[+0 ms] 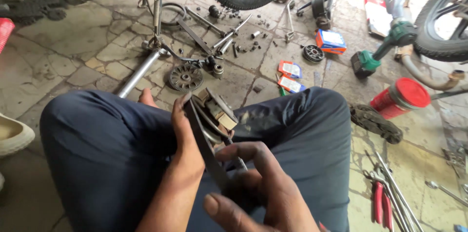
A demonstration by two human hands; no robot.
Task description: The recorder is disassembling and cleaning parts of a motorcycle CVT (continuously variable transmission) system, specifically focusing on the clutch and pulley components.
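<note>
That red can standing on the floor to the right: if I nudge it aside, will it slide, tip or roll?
The red can already leans, so it would probably tip. Its round body would likely roll once down. The uneven stone floor may catch its base rather than let it slide.

1. You had a round toothed metal disc [185, 77] on the stone paving ahead of your knees.
2. You had a red-lidded red plastic tub [401, 97] lying at your right.
3. A green cordless power tool [385, 48] lay beyond it.
4. Red-handled pliers [380, 203] lay near your right knee.
</note>
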